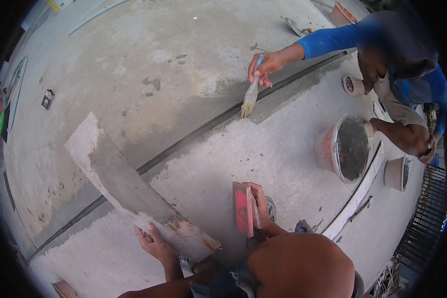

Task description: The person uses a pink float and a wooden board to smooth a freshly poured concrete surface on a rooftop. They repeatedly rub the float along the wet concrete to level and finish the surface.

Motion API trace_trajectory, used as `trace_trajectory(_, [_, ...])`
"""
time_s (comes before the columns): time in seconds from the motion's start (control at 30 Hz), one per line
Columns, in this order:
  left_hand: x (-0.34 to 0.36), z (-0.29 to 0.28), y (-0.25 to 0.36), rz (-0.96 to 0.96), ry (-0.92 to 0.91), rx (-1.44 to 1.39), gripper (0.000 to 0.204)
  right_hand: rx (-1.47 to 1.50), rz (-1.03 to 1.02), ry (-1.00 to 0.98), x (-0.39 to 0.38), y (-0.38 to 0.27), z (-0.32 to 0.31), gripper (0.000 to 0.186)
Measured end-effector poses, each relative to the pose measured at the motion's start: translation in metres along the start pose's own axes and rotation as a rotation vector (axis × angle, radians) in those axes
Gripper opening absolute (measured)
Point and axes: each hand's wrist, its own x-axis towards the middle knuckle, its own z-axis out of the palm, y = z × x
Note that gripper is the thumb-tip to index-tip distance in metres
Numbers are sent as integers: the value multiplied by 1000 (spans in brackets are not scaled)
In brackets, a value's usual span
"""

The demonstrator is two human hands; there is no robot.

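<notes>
My left hand is at the lower left edge of a long grey board, thumb against the edge and fingers curled beside it. The board is smeared with mortar, chipped at its near end, and crosses over a dark straight groove in the concrete floor. My right hand is closed around a red rectangular plastering float, held on edge above the floor. Ahead, a co-worker's hand holds a paintbrush, its bristles down at the damp strip along the groove.
At the right, the co-worker in blue sleeves squats beside a bucket of grey mortar. A smaller bucket stands beyond a long white strip. A dark metal grating lies at the far right. A small dark packet is on the left floor.
</notes>
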Motion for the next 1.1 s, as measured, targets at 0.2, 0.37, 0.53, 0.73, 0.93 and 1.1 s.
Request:
trace_trajectory(0.2, [1,2,2,19,-64,-41,58,27,50,23,0,-7,4,33])
trace_trajectory(0.37, [1,2,3,15,-78,-29,58,-7,70,28,-1,0,2,33])
trace_trajectory(0.53, [1,0,-2,14,-61,6,61,-24,56,20,2,-5,3,34])
trace_trajectory(0.73, [-1,4,6,25,-110,-28,64,-41,65,6,1,4,2,33])
trace_trajectory(0.93, [1,1,-10,-14,16,-6,62,-78,40,33,1,10,1,32])
trace_trajectory(1.1, [2,2,-4,2,-51,-37,60,-79,11,20,3,-3,6,34])
